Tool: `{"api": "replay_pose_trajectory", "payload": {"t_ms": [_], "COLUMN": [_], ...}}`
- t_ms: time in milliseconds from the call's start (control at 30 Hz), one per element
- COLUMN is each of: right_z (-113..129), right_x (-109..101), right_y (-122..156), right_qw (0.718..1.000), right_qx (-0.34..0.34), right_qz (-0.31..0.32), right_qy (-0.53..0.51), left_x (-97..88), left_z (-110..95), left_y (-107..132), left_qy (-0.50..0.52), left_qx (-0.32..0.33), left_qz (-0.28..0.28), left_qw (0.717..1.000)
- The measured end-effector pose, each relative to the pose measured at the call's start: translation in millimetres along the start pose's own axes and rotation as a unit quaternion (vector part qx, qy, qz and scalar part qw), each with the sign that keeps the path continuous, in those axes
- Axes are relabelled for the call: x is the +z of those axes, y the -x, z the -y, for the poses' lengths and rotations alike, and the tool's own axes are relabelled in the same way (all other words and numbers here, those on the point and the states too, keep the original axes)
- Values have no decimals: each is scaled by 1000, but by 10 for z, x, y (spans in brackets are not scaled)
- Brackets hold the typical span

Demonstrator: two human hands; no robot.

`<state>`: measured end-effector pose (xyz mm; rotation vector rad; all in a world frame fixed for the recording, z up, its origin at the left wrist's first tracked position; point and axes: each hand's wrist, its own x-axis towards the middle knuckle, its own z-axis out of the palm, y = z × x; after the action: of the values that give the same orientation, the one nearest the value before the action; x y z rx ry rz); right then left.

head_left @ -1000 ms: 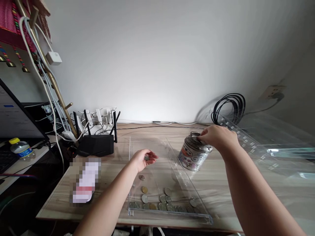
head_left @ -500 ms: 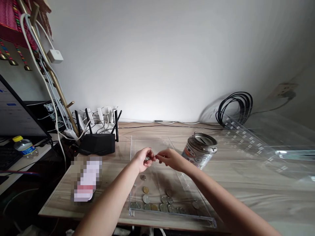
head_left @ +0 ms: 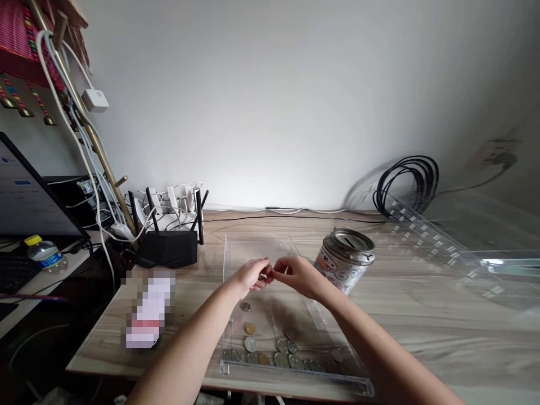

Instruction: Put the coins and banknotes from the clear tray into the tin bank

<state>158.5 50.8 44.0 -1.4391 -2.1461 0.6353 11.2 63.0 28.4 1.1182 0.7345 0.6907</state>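
Both my hands meet above the clear plastic tray (head_left: 236, 247) on the wooden desk. My left hand (head_left: 248, 277) is curled, holding a coin between its fingers. My right hand (head_left: 295, 275) pinches toward the left hand's fingertips, touching them at the coin (head_left: 264, 275). Several coins (head_left: 278, 354) lie loose along the near end of the tray. A silver tin money box (head_left: 346, 259) with a slot in its lid stands tilted on the tray's right rim, just right of my right hand.
A black router (head_left: 166, 247) with antennas and a power strip with white cables stand at the back left. A blurred object (head_left: 147, 309) lies left of the tray. A coiled black cable (head_left: 407, 180) and clear plastic trays (head_left: 464, 247) are at the right. A monitor and bottle (head_left: 42, 254) sit far left.
My right hand left the tin's lid and came across to my left hand, where the fingertips now meet at the coin. The left hand closed its fingers slightly.
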Motion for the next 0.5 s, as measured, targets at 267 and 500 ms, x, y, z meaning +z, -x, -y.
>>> {"api": "replay_pose_trajectory", "payload": {"t_ms": [267, 500], "right_z": [143, -237], "right_x": [-915, -1380], "right_y": [230, 31], "right_qw": [934, 914], "right_qx": [144, 250], "right_qz": [-227, -139], "right_qy": [235, 287], "left_x": [-97, -195], "left_z": [53, 76], "left_y": [-97, -133], "left_qy": [177, 312], "left_qx": [-63, -23], "left_qz": [-136, -142], "left_qw": [973, 939]}}
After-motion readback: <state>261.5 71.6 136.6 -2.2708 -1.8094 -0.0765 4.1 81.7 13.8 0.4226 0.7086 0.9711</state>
